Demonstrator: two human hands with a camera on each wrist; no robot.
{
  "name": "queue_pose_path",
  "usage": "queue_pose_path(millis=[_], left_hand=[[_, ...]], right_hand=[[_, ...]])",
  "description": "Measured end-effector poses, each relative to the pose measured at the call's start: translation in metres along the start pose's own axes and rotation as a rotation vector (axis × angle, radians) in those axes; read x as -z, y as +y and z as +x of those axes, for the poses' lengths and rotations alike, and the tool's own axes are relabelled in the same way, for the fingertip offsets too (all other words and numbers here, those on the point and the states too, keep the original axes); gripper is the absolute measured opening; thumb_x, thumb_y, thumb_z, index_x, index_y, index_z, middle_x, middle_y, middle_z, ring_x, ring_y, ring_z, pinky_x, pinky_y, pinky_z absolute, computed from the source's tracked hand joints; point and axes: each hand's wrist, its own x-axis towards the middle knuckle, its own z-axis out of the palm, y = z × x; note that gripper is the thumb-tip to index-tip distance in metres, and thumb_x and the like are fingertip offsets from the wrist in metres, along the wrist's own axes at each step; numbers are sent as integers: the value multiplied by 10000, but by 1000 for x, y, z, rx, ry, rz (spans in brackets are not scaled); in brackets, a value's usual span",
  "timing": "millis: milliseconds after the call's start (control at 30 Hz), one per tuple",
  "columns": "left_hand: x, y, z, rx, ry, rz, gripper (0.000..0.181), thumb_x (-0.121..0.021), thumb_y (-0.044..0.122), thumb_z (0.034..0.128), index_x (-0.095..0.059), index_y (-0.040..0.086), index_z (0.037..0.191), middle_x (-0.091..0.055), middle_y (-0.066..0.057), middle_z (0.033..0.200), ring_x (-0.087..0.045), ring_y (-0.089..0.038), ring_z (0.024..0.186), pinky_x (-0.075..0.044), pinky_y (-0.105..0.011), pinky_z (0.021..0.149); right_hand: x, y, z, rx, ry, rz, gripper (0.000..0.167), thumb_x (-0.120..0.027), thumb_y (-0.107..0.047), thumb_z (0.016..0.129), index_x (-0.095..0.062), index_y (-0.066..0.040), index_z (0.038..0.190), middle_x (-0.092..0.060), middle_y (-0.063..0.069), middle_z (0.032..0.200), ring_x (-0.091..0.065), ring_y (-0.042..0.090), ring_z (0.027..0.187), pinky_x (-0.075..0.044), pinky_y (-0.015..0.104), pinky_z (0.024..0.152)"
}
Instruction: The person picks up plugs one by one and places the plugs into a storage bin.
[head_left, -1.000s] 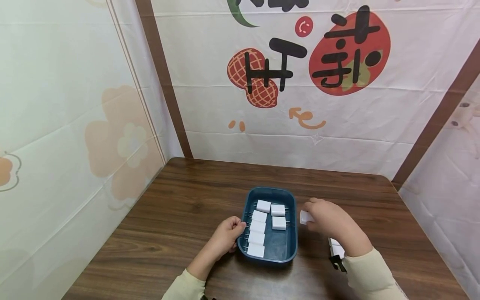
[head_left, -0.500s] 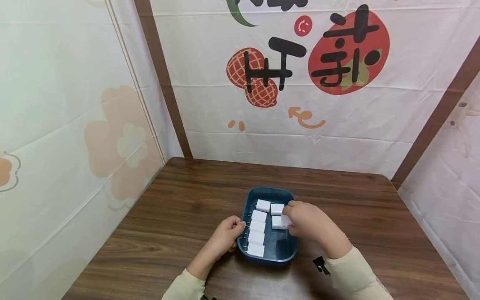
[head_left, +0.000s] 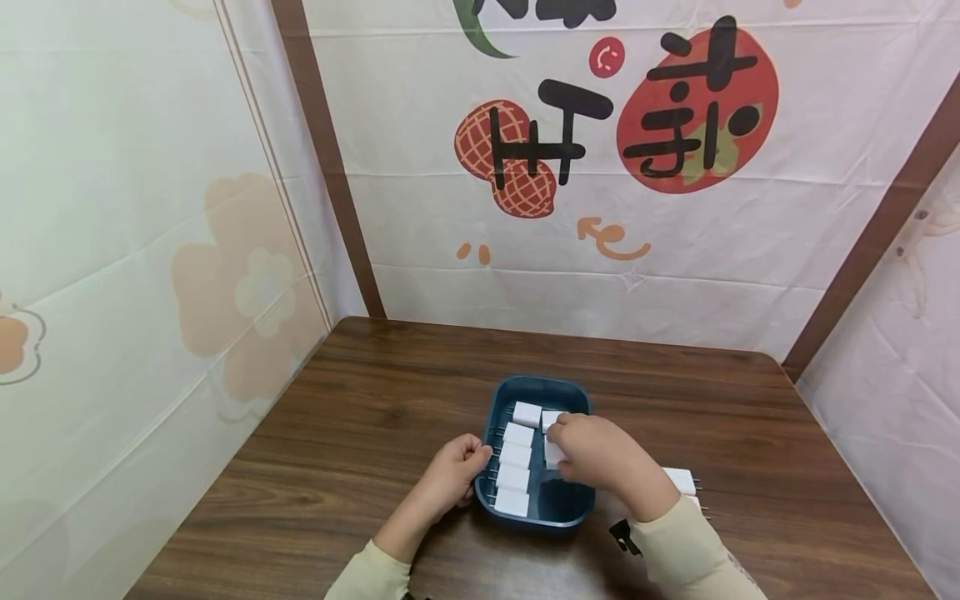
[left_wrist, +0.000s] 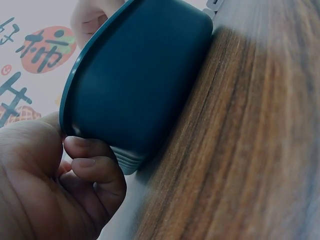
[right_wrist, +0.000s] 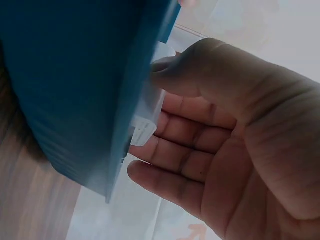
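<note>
A dark blue plastic tray sits on the table. My left hand grips its left rim, thumb on top; in the left wrist view the fingers curl under that rim. Several white charger plugs line the tray's left side, prongs to the left. At the right side of the tray's inside, my right hand pinches a white charger plug between thumb and fingers. My right hand partly covers that plug and the charger plug behind it.
More white charger plugs lie on the wooden table to the right of the tray, partly hidden by my right forearm. A black buckle hangs at the right sleeve. Printed cloth walls stand behind and at both sides.
My right hand has carried the charger plug from right of the tray, over the right rim, and down into the tray's right side. My left hand stays on the rim.
</note>
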Motion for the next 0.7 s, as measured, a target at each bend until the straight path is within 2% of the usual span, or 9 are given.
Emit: queue_pose_path(millis=[400, 700], left_hand=[[0, 3, -1, 0, 5, 12, 253, -556, 274, 1068, -511, 76, 915, -423, 22, 590, -386, -121, 434, -335, -224, 391], [0, 2, -1, 0, 11, 18, 256, -558, 276, 1067, -513, 77, 913, -427, 22, 591, -389, -121, 435, -334, -225, 390]], right_hand=[[-20, 3, 11, -18, -110, 36, 216, -794, -205, 875, -747, -97, 1055, -669, 14, 947, -526, 131, 728, -572, 322, 721], [-31, 6, 16, -5, -93, 18, 157, -792, -167, 864, -743, -107, 1000, -657, 5, 909, -507, 119, 692, -535, 286, 659]])
